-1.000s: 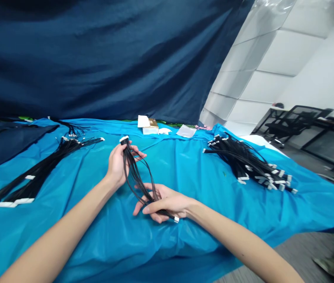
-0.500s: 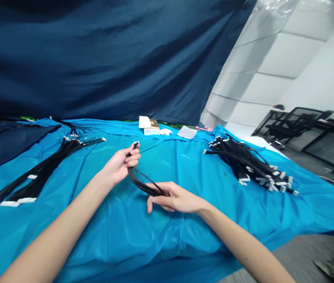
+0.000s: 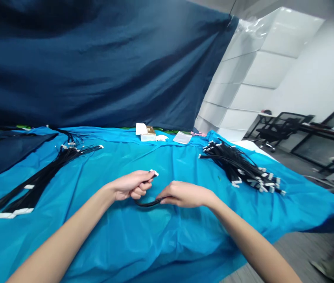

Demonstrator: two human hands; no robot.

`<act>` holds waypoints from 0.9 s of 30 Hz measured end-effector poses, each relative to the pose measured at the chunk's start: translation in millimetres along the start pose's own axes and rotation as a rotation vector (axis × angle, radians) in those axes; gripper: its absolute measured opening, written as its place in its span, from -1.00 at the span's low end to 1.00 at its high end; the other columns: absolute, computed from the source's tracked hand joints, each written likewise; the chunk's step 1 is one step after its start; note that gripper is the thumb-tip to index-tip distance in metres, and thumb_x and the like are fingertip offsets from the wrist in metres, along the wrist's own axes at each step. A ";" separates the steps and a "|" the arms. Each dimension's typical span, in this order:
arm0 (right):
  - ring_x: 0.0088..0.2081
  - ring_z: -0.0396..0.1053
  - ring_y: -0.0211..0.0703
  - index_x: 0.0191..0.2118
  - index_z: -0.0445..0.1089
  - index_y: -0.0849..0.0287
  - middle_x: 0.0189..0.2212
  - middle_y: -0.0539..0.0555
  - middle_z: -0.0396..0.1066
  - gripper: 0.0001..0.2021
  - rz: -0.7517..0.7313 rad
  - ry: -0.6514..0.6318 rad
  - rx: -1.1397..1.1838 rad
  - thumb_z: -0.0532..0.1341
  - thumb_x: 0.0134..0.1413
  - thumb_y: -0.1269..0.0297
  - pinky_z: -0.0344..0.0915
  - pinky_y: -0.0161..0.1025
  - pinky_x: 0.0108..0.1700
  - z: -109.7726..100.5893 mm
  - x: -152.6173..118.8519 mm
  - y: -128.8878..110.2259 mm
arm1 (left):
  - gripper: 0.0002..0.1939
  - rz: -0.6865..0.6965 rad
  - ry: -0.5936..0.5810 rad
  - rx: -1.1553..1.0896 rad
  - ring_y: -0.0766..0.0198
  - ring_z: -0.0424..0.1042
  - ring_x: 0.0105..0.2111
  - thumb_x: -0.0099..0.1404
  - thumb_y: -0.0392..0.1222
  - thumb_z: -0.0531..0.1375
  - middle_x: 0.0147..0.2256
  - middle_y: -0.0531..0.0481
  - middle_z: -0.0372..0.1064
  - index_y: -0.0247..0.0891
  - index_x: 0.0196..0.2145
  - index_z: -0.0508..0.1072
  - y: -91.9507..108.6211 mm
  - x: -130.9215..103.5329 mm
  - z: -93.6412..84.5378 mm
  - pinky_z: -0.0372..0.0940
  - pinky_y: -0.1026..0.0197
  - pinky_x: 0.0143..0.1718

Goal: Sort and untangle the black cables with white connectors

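Between my hands a black wire harness [image 3: 149, 204] bends in a shallow curve above the blue cloth. My left hand [image 3: 133, 186] is closed round one end, and a white connector [image 3: 154, 173] sticks out past its thumb. Farther along the wires, my right hand [image 3: 186, 194] pinches them between thumb and fingers; the other end is hidden by that hand. To the left lie long black harnesses [image 3: 47, 175] with white connectors. A pile of similar black harnesses [image 3: 231, 163], many of its white connectors facing me, rests on the right.
Blue cloth [image 3: 119, 243] covers the table in folds. At its back stand a small open box [image 3: 148, 135] and a white packet [image 3: 182, 137]. A dark blue curtain [image 3: 96, 70] hangs behind. White boxes [image 3: 243, 94] are stacked at the right, near an office chair [image 3: 285, 127].
My left hand has moved right and down and turned, so its connector now points right. My right hand has turned palm down over the wires. The view has shifted slightly.
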State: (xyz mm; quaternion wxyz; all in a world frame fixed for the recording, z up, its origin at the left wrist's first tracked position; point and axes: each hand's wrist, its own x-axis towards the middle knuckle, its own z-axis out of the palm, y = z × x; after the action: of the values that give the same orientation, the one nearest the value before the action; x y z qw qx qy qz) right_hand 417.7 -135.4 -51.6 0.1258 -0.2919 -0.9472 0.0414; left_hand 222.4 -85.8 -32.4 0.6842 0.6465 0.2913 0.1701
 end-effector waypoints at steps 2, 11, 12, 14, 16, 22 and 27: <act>-0.47 0.28 -0.27 -0.25 0.43 0.17 -0.42 0.08 0.45 -0.76 0.065 -0.020 -0.117 0.02 0.16 0.30 0.01 -0.37 -0.45 -1.5 -2.9 -2.7 | -0.64 0.004 0.037 -0.018 0.58 -0.26 -0.76 0.16 0.07 0.10 -0.68 0.23 -0.19 -0.26 -0.52 0.12 -6.4 6.7 2.8 -0.34 0.46 -0.78; -0.57 0.20 -0.33 -0.32 0.34 0.22 -0.56 0.00 0.31 -0.64 0.330 0.265 0.110 -0.11 0.21 0.15 0.10 -0.39 -0.50 -16.2 -74.2 27.8 | -0.64 0.384 0.352 -0.196 0.21 0.38 -0.18 0.21 0.05 0.06 -0.20 -0.21 0.36 -0.34 -0.22 0.30 -15.4 23.4 0.4 0.30 0.17 -0.14; -0.57 0.21 -0.32 -0.32 0.35 0.22 -0.56 0.01 0.32 -0.64 0.402 0.347 0.081 -0.10 0.20 0.13 0.11 -0.38 -0.50 -21.2 -87.0 38.0 | -0.60 0.337 0.348 -0.153 0.16 0.36 -0.12 0.18 0.06 0.09 -0.14 -0.25 0.34 -0.33 -0.18 0.30 -16.7 23.1 -0.4 0.29 0.14 -0.11; -0.53 0.26 -0.28 -0.23 0.36 0.23 -0.51 0.04 0.37 -0.64 0.569 0.486 -0.078 -0.09 0.19 0.13 0.16 -0.36 -0.46 -34.8 -112.8 61.4 | -0.55 0.260 0.361 -0.059 0.12 0.34 -0.08 0.14 0.07 0.14 -0.07 -0.28 0.31 -0.33 -0.15 0.30 -19.2 22.4 -1.9 0.27 0.10 -0.08; -0.36 0.35 -0.22 -0.15 0.35 0.20 -0.32 0.08 0.42 -0.69 0.754 0.550 -0.337 -0.05 0.18 0.18 0.21 -0.35 -0.31 -52.0 -136.7 86.8 | -0.53 0.217 0.371 0.011 0.10 0.34 -0.08 0.11 0.08 0.16 -0.06 -0.30 0.31 -0.34 -0.14 0.30 -20.2 21.8 -3.2 0.27 0.08 -0.08; -0.12 0.33 0.01 -0.07 0.30 0.33 -0.16 0.30 0.37 -0.69 1.101 0.565 -0.483 -0.04 0.16 0.34 0.20 -0.20 -0.15 -83.8 -184.8 147.3 | -0.60 0.198 0.403 0.067 0.11 0.39 -0.15 0.14 0.01 0.15 -0.08 -0.28 0.33 -0.35 -0.16 0.31 -13.9 19.8 -11.7 0.28 0.07 -0.09; -0.18 0.36 0.08 -0.12 0.32 0.34 -0.21 0.34 0.37 -0.68 1.303 0.428 -0.492 0.13 0.04 0.23 0.24 -0.13 -0.20 -57.9 -192.7 166.4 | -0.65 0.216 0.460 0.059 0.15 0.42 -0.20 0.14 -0.06 0.16 -0.10 -0.25 0.34 -0.34 -0.18 0.32 -10.2 19.7 -25.1 0.30 0.11 -0.11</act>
State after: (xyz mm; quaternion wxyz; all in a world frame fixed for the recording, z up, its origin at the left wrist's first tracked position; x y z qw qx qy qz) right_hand 676.9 -106.2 -62.3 0.1890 -0.8181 -0.5176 -0.1643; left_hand 220.7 -55.1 -45.8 0.5587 0.6380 0.3732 0.3762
